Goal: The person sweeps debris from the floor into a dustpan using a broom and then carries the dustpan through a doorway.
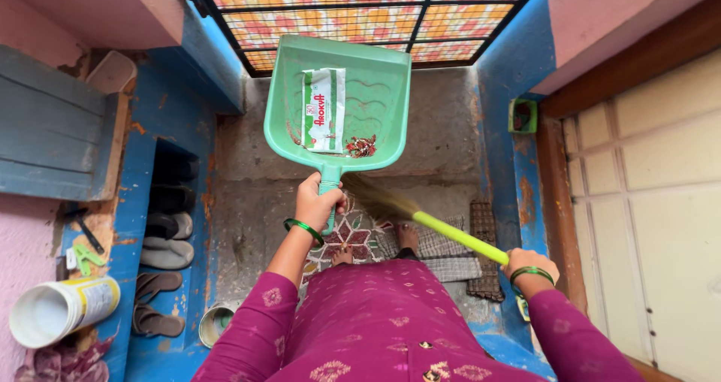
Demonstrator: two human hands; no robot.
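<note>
My left hand grips the handle of a green plastic dustpan, held up in front of me with its pan tilted toward me. Inside the pan lie a white and green plastic wrapper and a small heap of reddish sweepings. My right hand is closed on the yellow-green handle of a grass broom. The broom's straw head rests just below the pan's neck. Both wrists carry green bangles, and my sleeves are magenta.
My bare feet stand on patterned mats on a grey concrete floor. A blue wall niche on the left holds several sandals. A white bucket lies on a ledge at left. A barred gate is ahead, a cream door at right.
</note>
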